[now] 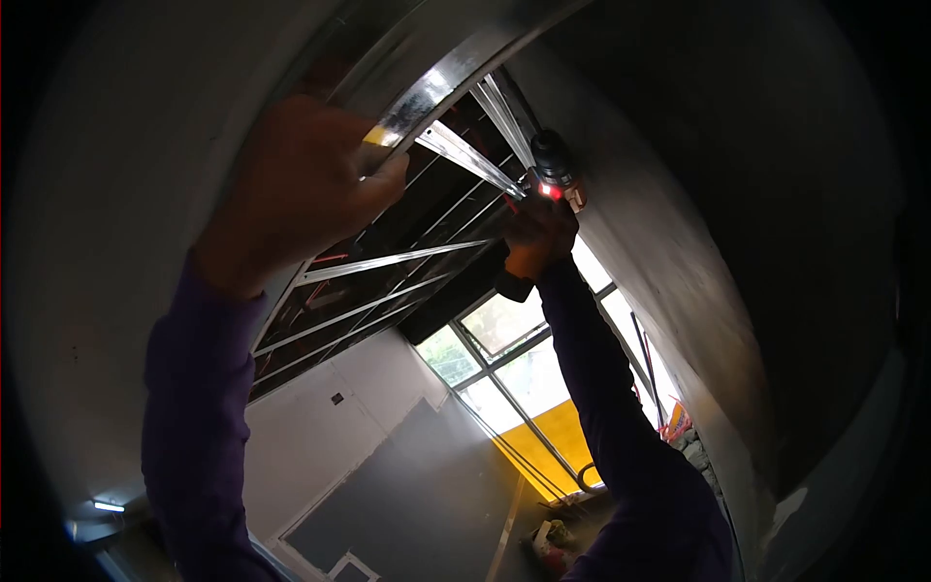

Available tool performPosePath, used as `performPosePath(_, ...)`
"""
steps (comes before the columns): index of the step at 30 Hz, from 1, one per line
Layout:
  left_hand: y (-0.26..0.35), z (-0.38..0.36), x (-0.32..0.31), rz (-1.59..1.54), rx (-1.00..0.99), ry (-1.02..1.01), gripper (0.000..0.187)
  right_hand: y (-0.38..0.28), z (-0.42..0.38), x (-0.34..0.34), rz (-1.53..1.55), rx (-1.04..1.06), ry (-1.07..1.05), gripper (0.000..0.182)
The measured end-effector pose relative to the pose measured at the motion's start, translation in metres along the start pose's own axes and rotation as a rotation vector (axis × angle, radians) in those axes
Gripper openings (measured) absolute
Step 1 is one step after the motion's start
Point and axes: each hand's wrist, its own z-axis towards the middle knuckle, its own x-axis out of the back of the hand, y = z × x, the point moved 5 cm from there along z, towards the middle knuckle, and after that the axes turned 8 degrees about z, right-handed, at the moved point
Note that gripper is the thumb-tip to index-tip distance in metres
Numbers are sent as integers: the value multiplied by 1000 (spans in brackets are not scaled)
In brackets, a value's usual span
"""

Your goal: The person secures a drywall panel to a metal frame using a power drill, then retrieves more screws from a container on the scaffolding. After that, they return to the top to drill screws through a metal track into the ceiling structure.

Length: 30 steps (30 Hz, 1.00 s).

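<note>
Head view, looking up at a ceiling frame. Left hand (296,189) is closed around the edge of a curved metal track (427,82), fingers wrapped over the lip, a bit of yellow showing by the fingertips (can't tell what it is). Right hand (538,238) is gripping a drill (555,170), held overhead with its nose against the joint where a metal channel (470,155) meets the track; a red light glows on the drill body. Both arms are in purple sleeves (601,388), raised. More channels (388,260) run in parallel across the dark ceiling opening between the hands and below them. Grey wall (679,272) sits just right of the drill. Further down: a window (504,359) with bright daylight, a yellow panel (553,436) under it, pale wall (330,436) to the left.
</note>
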Motion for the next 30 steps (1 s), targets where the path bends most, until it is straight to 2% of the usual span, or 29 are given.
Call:
performPosePath(2, 0, -1, -2, -23, 44, -10, 19, 2, -1, -10, -13, -33, 14, 28)
performPosePath(4, 1, -1, 1, -20, 70, 0, 18, 4, -3, -18, 30, -68, 12, 33)
performPosePath(8, -2, -4, -2, 22, 53, -27, 18, 1, -2, -14, -47, -71, -127, 25)
performPosePath(11, 0, -4, -2, 22, 32, 25, 18, -1, -5, -8, 95, -56, -61, 28)
performPosePath(13, -1, -3, 0, 13, 23, 38, 18, 0, -4, -11, 58, -55, -78, 28)
performPosePath(16, -2, -2, -3, -55, 121, -72, 17, 0, -5, -15, 37, -69, -114, 28)
performPosePath(22, -2, -3, -4, -43, 74, 24, 14, 2, -5, -19, 58, -104, -135, 28)
performPosePath(25, -2, -1, -3, -7, 134, -66, 15, 3, -4, -24, 71, -94, -140, 28)
performPosePath(28, 0, -3, -2, 26, 71, 31, 16, 5, -5, -29, 75, -91, -158, 26)
performPosePath(30, -3, -1, -2, 5, 104, -25, 17, 5, -2, -30, 58, -99, -175, 27)
